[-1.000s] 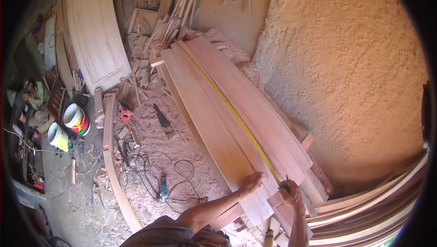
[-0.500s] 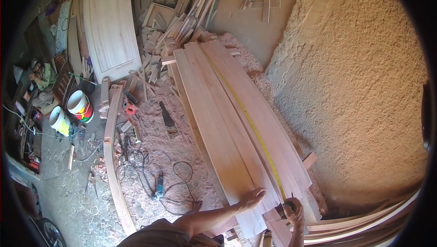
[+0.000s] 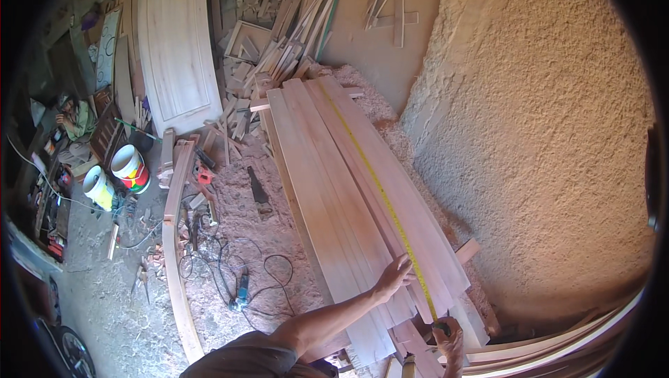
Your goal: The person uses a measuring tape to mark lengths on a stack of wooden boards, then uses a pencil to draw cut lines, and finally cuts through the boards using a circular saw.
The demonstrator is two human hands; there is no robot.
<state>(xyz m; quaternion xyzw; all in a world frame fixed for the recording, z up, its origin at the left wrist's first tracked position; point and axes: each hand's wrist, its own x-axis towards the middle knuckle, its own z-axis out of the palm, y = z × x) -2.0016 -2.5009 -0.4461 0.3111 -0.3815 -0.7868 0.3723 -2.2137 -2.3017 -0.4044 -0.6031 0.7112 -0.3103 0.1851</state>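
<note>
Several long planed boards lie side by side, running away from me. A yellow tape measure blade stretches lengthwise along the right-hand board. My right hand is closed around the dark tape measure case at the boards' near end. My left hand reaches over the boards, its fingers apart and at the left edge of the blade. Whether those fingertips touch the blade I cannot tell.
A rough wall rises on the right. Left of the boards lie a handsaw, a blue corded power tool and a long timber. Buckets, a door panel, offcuts and a seated person are farther off.
My left hand has moved from the left board's near end forward and right to the tape. The tape blade now lies farther right across the boards. My right hand still holds the case.
</note>
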